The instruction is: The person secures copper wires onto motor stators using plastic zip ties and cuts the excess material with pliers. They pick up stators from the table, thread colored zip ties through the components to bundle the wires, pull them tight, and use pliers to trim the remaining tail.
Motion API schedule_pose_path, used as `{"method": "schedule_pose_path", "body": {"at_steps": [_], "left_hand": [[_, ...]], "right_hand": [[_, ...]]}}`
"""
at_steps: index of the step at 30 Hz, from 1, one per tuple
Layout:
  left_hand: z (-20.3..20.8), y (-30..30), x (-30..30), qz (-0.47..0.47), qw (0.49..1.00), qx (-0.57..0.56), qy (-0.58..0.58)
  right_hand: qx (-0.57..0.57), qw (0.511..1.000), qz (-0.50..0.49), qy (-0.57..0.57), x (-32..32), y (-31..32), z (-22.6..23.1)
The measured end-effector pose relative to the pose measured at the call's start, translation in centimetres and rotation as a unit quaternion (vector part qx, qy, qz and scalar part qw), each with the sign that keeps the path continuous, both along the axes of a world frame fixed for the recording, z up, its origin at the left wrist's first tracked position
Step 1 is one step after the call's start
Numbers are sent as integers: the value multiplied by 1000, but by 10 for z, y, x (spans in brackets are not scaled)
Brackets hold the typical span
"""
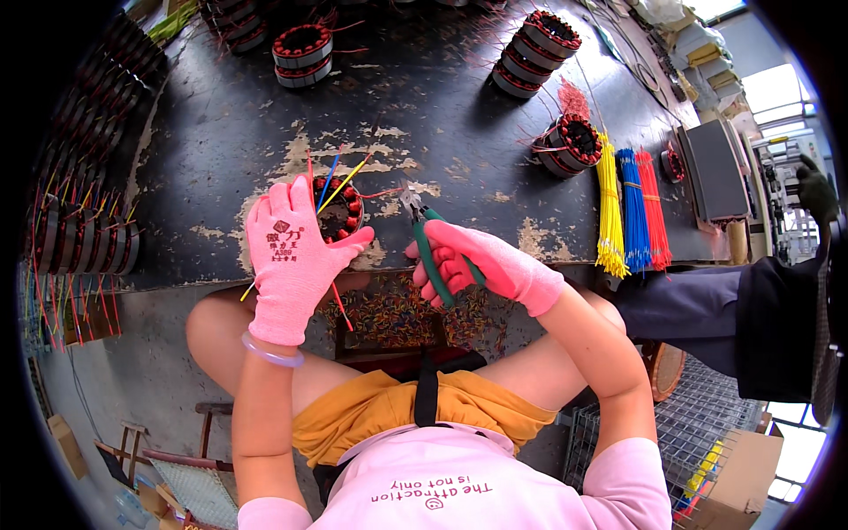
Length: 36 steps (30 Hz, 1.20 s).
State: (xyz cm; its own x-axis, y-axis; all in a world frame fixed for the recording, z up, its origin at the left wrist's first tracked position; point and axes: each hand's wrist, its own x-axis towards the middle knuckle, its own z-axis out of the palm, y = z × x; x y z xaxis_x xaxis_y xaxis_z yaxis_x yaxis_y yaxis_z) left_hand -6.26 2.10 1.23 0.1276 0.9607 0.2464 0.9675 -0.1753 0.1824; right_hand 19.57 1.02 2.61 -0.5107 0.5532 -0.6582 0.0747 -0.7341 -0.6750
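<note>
Near the table's front edge, my left hand [288, 231], in a pink glove, is closed around the left side of a motor stator [354, 208]. Its thumb lies along the near rim and covers part of the ring. Red windings line the ring, and blue, yellow and red lead wires [329, 181] stick up from it. Another red wire hangs below that hand. My right hand [473, 262], also gloved in pink, is wrapped round the green handles of diagonal cutters [425, 243]. Their metal jaws point away from me, close to a thin red wire reaching right from the stator.
Bundles of yellow [609, 208], blue [633, 210] and red wires [654, 210] lie at the right. Stators stand singly [570, 147] and stacked [534, 55] farther back; many more [88, 238] line the left. Wire scraps [397, 309] lie below the table edge. Another person's dark-gloved hand [817, 190] is far right.
</note>
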Motion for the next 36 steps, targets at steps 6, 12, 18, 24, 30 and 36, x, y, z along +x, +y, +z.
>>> {"method": "schedule_pose_path", "body": {"at_steps": [6, 12, 18, 24, 30, 36], "left_hand": [[2, -1, 2, 7, 1000, -11, -13], [2, -1, -47, -39, 998, -15, -57], [0, -1, -129, 36, 998, -49, -7], [7, -5, -159, 86, 994, -68, -19], [-3, -12, -163, 97, 993, -56, -24], [11, -20, -154, 85, 991, -56, -87]], "right_hand": [[64, 997, -14, -28, -2, 0, -12], [193, 958, 76, -197, 13, 11, 16], [572, 618, 133, -522, -128, 86, 4], [653, 588, -1, -477, -194, 128, -59], [744, 597, 187, -234, -27, 20, -44], [729, 583, 179, -311, 9, 114, -56]]}}
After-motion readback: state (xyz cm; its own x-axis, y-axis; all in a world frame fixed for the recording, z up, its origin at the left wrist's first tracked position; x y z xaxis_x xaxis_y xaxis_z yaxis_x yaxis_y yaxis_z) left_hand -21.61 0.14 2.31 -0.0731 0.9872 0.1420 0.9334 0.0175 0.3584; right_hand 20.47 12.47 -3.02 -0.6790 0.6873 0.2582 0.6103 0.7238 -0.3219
